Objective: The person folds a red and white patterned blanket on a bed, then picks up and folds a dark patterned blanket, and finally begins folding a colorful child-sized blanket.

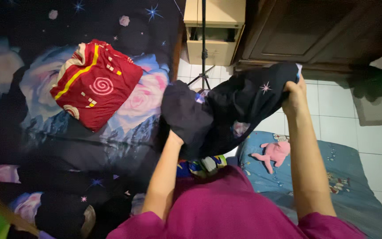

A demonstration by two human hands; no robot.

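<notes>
A bed covered in a dark galaxy-print sheet with pink roses (45,146) fills the left; a red patterned pillow (94,84) lies on its far part. Near right, a blue cartoon-print mattress (345,177) on the white tiled floor (332,119) carries a pink plush toy (274,153).

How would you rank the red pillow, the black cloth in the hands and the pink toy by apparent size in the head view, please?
1. Black cloth, held up nearer the camera, so its lead is unsure.
2. Red pillow, close behind it.
3. Pink toy, clearly smallest.
</notes>
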